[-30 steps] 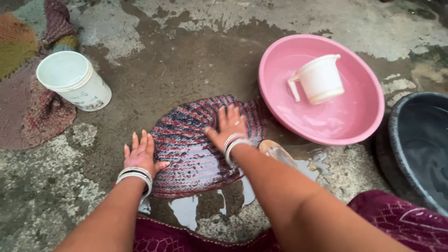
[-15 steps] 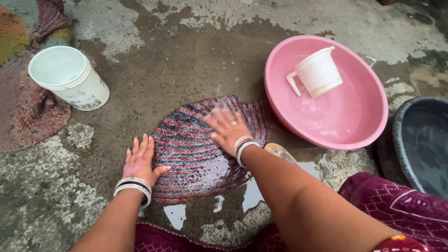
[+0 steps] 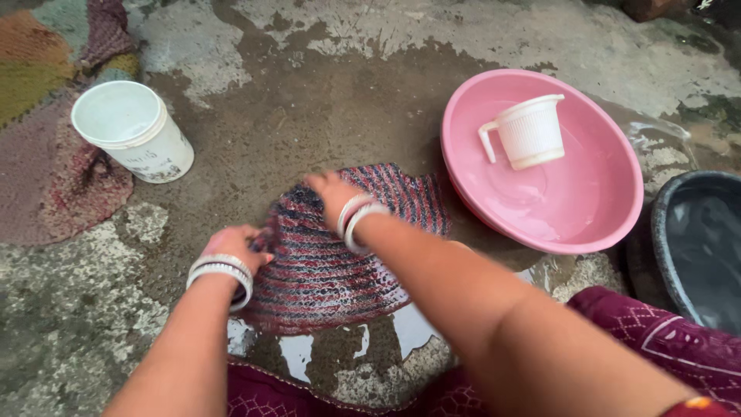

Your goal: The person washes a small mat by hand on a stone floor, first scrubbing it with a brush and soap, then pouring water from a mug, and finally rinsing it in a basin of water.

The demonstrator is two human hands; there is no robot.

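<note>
Wet striped red-and-blue knitted round mat (image 3: 340, 262): left hand (image 3: 231, 243) now curled gripping its edge, right hand (image 3: 328, 193) moved leftward, grip unclear; gathering begun.

Bare floor (image 3: 309, 100) open between white bucket (image 3: 135, 131) and pink basin (image 3: 602, 224).

Both hands are kinda smeared with blur. The left hand (image 3: 235, 245) curls at the mat (image 3: 340, 255) edge, fingers tucked out of sight, so no telling if it's gripping. The right hand (image 3: 328, 193) shows just knuckles; its forearm covers the mat's right part. The dark tub (image 3: 695, 239) runs off the right edge, and the rugs (image 3: 46, 147) off the left.
</note>
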